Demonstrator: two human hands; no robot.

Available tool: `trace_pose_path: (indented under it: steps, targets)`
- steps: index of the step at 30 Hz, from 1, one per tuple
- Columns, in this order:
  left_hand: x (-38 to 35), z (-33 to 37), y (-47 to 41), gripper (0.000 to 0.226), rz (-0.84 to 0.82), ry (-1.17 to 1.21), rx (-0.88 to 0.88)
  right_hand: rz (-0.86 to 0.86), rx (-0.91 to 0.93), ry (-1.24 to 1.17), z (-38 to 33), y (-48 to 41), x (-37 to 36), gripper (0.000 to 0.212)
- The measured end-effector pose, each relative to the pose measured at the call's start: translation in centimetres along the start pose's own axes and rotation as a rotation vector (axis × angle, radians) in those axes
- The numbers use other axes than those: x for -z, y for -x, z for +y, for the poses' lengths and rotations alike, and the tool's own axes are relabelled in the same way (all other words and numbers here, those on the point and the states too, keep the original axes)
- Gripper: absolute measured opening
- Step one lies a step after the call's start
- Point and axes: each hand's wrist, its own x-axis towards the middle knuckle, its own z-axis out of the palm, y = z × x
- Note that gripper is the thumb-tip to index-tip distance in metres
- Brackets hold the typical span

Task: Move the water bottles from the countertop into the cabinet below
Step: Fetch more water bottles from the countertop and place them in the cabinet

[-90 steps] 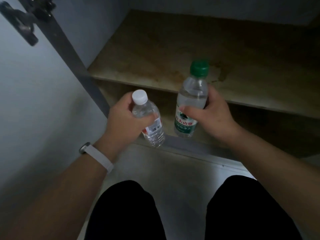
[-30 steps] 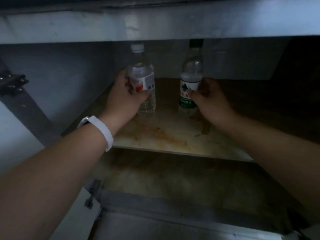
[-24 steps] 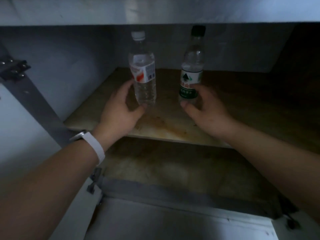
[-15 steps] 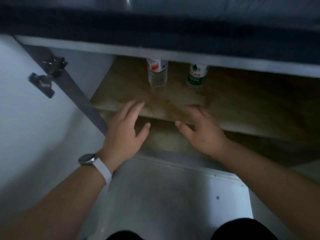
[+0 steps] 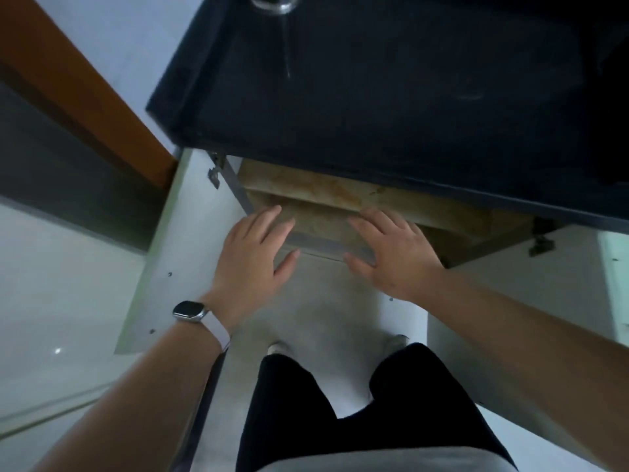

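Observations run left to right, each placed relative to the cabinet (image 5: 323, 245).

Far left of the cabinet, an orange-brown strip (image 5: 85, 107) runs diagonally along the wall. The cabinet's left door (image 5: 177, 253) stands swung open, white, with a metal hinge (image 5: 214, 172) at its upper inner edge.

The left hand (image 5: 252, 260) hovers palm down in front of the cabinet's left half. Its fingers (image 5: 269, 219) are straight and slightly spread, and they hold nothing. A watch (image 5: 189, 311) on a pale strap sits on that wrist.

Inside the cabinet, the front edge of a stained wooden shelf (image 5: 306, 189) shows, with a lower board (image 5: 320, 226) beneath it.

Directly above the cabinet, the dark counter (image 5: 374, 114) overhangs and hides everything behind the shelf's front edge. The water bottles are hidden, so their position cannot be confirmed from this view. At the counter's far edge sits a blurred metal fitting (image 5: 275, 3), which appears to be a tap.

The right hand (image 5: 394, 253) hovers palm down in front of the cabinet's right half, fingers (image 5: 384, 219) extended and apart, empty.

Right of the cabinet, a second hinge (image 5: 541, 245) sits on a white door panel (image 5: 527, 294).

Below the cabinet, the person's black trouser legs (image 5: 289, 403) and pale shoes (image 5: 277, 347) stand on a grey floor (image 5: 323, 318).
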Motion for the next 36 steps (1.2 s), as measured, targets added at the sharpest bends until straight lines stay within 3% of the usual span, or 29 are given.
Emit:
trace_pose_path:
  steps: [9,17,30,36]
  targets:
    - [11.0,4.0,-0.6,0.051,-0.046,-0.098,-0.167,0.049,-0.066,0.110,-4.2,7.3,12.2,0.061]
    - [15.2,8.0,-5.0,0.049,-0.004,-0.026,-0.471,0.194,-0.333,0.109,-5.4,14.1,16.2,0.069]
    - [16.7,22.8,-8.4,0.050,0.006,-0.040,-0.840,0.376,-0.620,0.110,0.5,27.2,18.1,0.061]
    - [15.6,33.5,-7.7,0.055,-0.006,-0.101,-0.942,0.468,-0.681,0.144,6.2,35.7,18.0,0.055]
